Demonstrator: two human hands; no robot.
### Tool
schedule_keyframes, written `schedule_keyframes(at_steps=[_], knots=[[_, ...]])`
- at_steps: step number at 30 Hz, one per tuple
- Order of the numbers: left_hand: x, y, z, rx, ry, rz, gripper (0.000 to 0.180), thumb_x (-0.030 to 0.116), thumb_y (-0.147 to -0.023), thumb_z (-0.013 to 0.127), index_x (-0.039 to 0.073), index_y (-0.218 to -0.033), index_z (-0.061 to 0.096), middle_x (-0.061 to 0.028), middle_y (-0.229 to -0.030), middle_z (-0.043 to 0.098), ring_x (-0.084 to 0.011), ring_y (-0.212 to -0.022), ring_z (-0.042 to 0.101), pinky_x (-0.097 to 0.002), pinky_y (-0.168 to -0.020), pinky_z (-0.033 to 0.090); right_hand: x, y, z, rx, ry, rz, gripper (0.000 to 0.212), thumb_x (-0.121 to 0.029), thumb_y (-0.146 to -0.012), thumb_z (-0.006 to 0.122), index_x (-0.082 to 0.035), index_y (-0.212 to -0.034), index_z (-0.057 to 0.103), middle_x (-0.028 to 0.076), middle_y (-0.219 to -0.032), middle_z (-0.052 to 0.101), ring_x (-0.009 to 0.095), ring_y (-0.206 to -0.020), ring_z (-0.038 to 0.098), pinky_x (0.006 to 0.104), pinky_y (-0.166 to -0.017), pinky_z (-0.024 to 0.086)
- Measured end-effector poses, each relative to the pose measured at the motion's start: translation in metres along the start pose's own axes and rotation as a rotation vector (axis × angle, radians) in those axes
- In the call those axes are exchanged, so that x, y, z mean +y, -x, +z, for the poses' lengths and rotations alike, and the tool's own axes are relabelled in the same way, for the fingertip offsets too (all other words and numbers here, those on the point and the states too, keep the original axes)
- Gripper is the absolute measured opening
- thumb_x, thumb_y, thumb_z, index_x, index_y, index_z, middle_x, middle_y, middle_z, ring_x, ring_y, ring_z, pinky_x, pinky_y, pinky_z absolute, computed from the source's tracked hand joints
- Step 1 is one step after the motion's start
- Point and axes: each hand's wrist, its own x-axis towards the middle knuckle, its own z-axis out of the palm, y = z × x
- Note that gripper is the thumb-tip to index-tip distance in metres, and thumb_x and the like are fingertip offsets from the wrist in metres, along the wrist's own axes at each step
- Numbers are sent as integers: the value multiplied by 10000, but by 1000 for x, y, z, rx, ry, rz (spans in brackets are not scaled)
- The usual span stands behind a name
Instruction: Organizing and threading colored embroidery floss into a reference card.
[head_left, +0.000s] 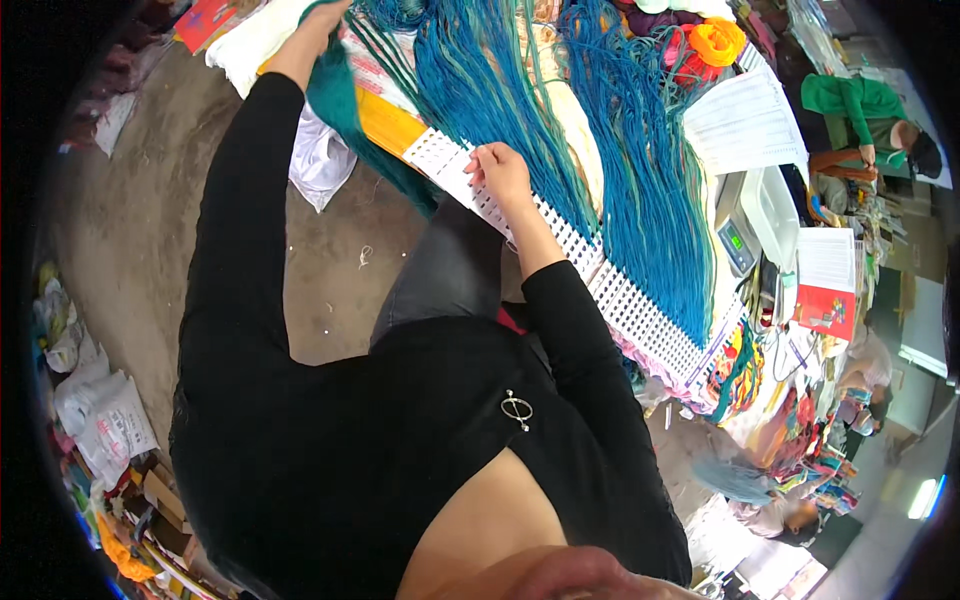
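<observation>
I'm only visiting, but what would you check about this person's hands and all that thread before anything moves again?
1. Right hand at the white card strip: ok, it is over the strip.
2. Right hand pinching a strand: cannot tell, the curled fingers hide it.
3. Left hand fully visible: not ok, the top edge cuts it off, so its grip cannot be told.
4. Blue-green threads lying straight throughout: not ok, some look wavy and crossed toward the top.
5. Scale display lit: ok, it glows green.
</observation>
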Motion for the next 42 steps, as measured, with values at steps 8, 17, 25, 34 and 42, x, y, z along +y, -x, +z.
schedule_keyframes(at_steps=[8, 17, 25, 34, 42], knots=[[-32, 149, 37, -581, 639, -370, 382, 336, -945, 465, 18, -1097, 613, -39, -1128, 591, -135, -1017, 536, -263, -808, 457, -51, 51, 45, -55, -209, -222, 176, -138, -903, 534, 22, -932, 602, 44, -725, 605, 76, -555, 519, 210, -516, 413], [-31, 165, 74, -765, 938, -443, 457, 345, -977, 363, -23, -1204, 510, -89, -1060, 586, -139, -848, 573, -264, -648, 481, -80, 69, 36, -91, -510, -108, 145, -167, -930, 505, -31, -893, 542, 14, -721, 573, 78, -601, 526, 195, -552, 368], [-30, 164, 76, -749, 1030, -486, 444, 333, -978, 356, -13, -1227, 478, -128, -1231, 528, -224, -1065, 553, -359, -898, 462, -78, 73, 26, -95, -700, -88, 148, -168, -947, 469, -35, -906, 520, 43, -793, 584, 102, -603, 548, 210, -570, 417], [-29, 164, 78, -703, 972, -446, 448, 328, -974, 374, -29, -1225, 477, -160, -1219, 527, -240, -1076, 552, -363, -879, 479, -72, 69, 25, -162, -636, -69, 160, -178, -909, 555, -25, -867, 573, 5, -721, 557, 70, -568, 498, 198, -547, 411], [-18, 162, 75, -546, 772, -356, 427, 360, -967, 391, 5, -1144, 547, -121, -1087, 588, -173, -937, 587, -320, -830, 500, -79, 78, 8, -116, -494, 7, 156, -141, -904, 554, 9, -872, 584, 40, -763, 582, 99, -602, 513, 199, -595, 414]])
